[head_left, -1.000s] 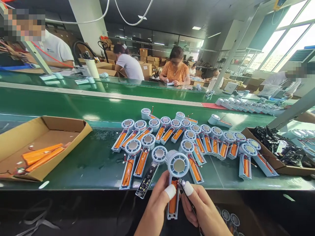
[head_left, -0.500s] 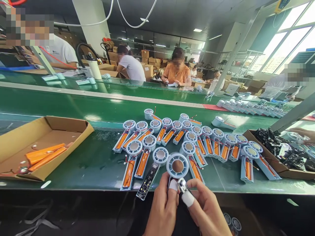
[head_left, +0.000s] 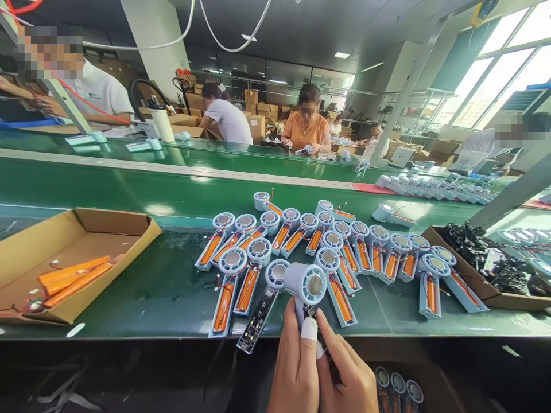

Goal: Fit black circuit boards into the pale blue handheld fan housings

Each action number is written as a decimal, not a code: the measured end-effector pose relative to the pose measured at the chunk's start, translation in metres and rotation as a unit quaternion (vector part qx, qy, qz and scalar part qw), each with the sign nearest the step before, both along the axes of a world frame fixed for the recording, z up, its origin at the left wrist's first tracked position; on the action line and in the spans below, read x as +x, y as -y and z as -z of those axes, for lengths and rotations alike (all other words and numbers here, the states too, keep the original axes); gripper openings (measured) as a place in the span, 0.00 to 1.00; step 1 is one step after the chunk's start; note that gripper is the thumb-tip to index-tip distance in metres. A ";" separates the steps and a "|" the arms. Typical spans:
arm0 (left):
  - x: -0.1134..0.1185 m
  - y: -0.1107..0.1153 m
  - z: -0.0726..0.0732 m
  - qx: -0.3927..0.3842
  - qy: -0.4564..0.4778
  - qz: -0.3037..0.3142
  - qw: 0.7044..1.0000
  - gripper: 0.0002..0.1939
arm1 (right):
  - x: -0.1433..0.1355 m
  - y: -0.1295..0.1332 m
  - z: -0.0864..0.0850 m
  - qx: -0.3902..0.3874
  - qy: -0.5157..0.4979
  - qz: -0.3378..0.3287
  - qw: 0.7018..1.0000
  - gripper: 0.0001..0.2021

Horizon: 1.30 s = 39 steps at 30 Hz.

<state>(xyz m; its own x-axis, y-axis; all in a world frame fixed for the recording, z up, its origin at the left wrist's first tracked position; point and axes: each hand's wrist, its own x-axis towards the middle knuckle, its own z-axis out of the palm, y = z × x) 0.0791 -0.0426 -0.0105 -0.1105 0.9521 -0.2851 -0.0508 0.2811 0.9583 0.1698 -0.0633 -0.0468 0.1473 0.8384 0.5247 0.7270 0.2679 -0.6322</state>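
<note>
A light-blue fan unit (head_left: 305,282) with a round grille is held above the table's front edge, its head tilted to the right. My left hand (head_left: 297,361) is closed round its handle, a white cover on the thumb. My right hand (head_left: 344,367) presses its fingers on a small black circuit board (head_left: 310,311) at the handle, just below the head; much of the board is hidden by the fingers. Left of my hands lies a fan unit with an exposed black board (head_left: 258,321). Several fan units with orange batteries (head_left: 343,301) lie around and behind.
An open cardboard box (head_left: 142,244) with orange batteries stands at left. A box of black boards (head_left: 482,289) stands at right, with more fan units beyond. A green conveyor (head_left: 107,183) runs behind. Across it people sit working. More units lie below the table edge at right.
The held fan unit has turned, so its grille now faces further right and its side shows. My right hand has come in closer against my left, and the board is now at the handle.
</note>
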 end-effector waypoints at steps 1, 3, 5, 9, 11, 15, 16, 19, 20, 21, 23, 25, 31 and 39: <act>0.001 0.001 0.000 0.012 -0.009 0.006 1.000 0.29 | 0.000 0.001 0.000 -0.003 0.024 -0.002 1.000 0.25; 0.001 0.001 0.000 0.021 -0.015 0.018 1.000 0.30 | 0.000 0.004 -0.001 -0.016 0.092 -0.004 0.996 0.32; 0.000 -0.001 -0.002 0.021 -0.006 0.027 0.999 0.29 | 0.002 0.006 -0.005 -0.039 0.172 -0.009 0.984 0.41; -0.007 -0.008 -0.004 0.012 0.007 0.020 1.000 0.25 | 0.010 0.006 -0.018 -0.094 0.253 -0.069 0.961 0.54; -0.011 -0.010 -0.006 0.006 0.001 0.022 1.000 0.24 | 0.017 0.004 -0.025 -0.102 0.243 -0.127 0.956 0.55; -0.015 -0.012 -0.009 -0.011 0.044 0.036 0.998 0.24 | 0.029 -0.002 -0.032 -0.074 0.198 -0.216 0.953 0.51; -0.014 -0.013 -0.010 -0.008 0.063 0.037 0.997 0.25 | 0.030 -0.002 -0.032 -0.070 0.188 -0.224 0.954 0.50; -0.013 -0.014 -0.011 0.005 0.077 0.025 0.997 0.25 | 0.033 -0.003 -0.028 -0.066 0.165 -0.226 0.958 0.47; -0.012 -0.014 -0.011 0.004 0.064 0.017 0.998 0.25 | 0.033 -0.003 -0.026 -0.069 0.156 -0.223 0.960 0.47; -0.012 -0.014 -0.010 0.003 0.047 0.007 0.999 0.25 | 0.032 -0.003 -0.023 -0.079 0.138 -0.220 0.962 0.46; -0.012 -0.014 -0.008 0.002 0.017 -0.010 1.000 0.25 | 0.030 -0.003 -0.017 -0.115 0.064 -0.214 0.968 0.44; -0.013 -0.014 -0.006 0.012 0.008 -0.008 1.000 0.27 | 0.027 -0.002 -0.011 -0.154 -0.059 -0.207 0.964 0.43; -0.016 -0.016 -0.006 0.010 0.023 0.045 0.999 0.29 | 0.010 0.001 0.001 -0.203 -0.372 -0.213 0.880 0.46; -0.016 -0.018 0.000 -0.030 -0.021 0.052 0.998 0.28 | -0.004 0.007 -0.005 -0.252 -0.456 -0.133 0.843 0.45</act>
<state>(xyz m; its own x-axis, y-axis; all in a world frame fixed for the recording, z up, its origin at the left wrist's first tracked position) 0.0634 -0.0243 -0.0100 -0.0259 0.9401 -0.3398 0.0210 0.3404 0.9401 0.1662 -0.0702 -0.0416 0.0686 0.9879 -0.1390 -0.1673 -0.1260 -0.9778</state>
